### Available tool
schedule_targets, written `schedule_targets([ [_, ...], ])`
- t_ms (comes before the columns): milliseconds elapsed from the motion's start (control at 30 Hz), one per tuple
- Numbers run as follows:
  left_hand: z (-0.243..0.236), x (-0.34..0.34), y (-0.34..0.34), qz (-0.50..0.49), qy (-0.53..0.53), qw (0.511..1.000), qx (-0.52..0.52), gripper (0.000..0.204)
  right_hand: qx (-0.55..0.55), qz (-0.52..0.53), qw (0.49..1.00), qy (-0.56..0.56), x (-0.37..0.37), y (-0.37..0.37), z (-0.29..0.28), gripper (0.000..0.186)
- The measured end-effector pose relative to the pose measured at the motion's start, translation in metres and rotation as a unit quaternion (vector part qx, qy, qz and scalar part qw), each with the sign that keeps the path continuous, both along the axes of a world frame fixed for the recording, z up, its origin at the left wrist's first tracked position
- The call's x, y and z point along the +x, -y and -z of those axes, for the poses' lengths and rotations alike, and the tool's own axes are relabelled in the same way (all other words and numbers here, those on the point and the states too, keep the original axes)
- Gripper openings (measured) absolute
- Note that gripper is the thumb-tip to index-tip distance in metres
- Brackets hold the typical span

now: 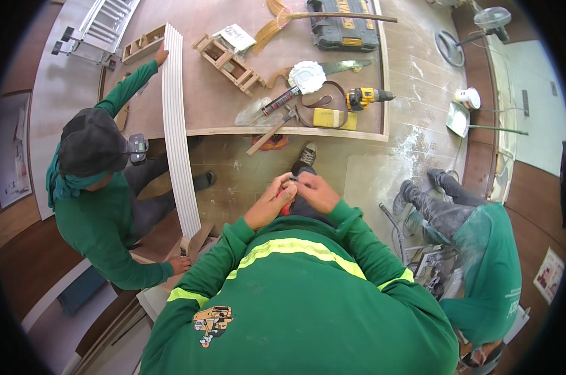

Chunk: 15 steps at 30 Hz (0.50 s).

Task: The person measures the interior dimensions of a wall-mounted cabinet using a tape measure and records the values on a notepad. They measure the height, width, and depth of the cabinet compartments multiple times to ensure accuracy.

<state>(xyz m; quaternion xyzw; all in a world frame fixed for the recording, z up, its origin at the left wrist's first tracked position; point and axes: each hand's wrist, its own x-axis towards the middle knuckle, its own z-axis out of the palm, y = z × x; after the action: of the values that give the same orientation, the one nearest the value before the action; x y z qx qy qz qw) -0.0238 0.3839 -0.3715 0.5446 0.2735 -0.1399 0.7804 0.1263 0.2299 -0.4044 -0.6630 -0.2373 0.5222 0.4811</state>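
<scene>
In front of my body, over the floor, my left hand (269,205) and my right hand (318,192) meet at the fingertips. A red object (286,204) shows under the left fingers, which curl round it; its kind is mostly hidden. Between the fingers of both hands is a small dark piece (294,179), too small to name, with the right thumb and fingers closed on it. Beyond my hands, near the table's front edge, a hammer (271,132) lies with its handle sticking out. A yellow drill (361,98) rests farther right.
On the wooden table (233,125) are a handsaw (345,65), a sealant tube (281,100), a broom (272,26) and a black toolbox (344,28). At left a person (92,206) steadies a long white ribbed panel (178,119). Another person (489,262) crouches at right, near a dustpan (458,119).
</scene>
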Motion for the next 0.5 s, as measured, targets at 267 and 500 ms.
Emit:
schedule_targets([
  [267, 0.015, 0.035, -0.028, -0.079, -0.114, 0.971, -0.194, 0.035, -0.292, -0.067, 0.954, -0.012, 0.023, 0.145, 0.171, 0.088],
  [500, 0.016, 0.072, -0.050, -0.094, -0.129, 0.971, -0.178, 0.028, -0.426, -0.150, 0.877, 0.161, 0.065, 0.094, 0.091, 0.049],
])
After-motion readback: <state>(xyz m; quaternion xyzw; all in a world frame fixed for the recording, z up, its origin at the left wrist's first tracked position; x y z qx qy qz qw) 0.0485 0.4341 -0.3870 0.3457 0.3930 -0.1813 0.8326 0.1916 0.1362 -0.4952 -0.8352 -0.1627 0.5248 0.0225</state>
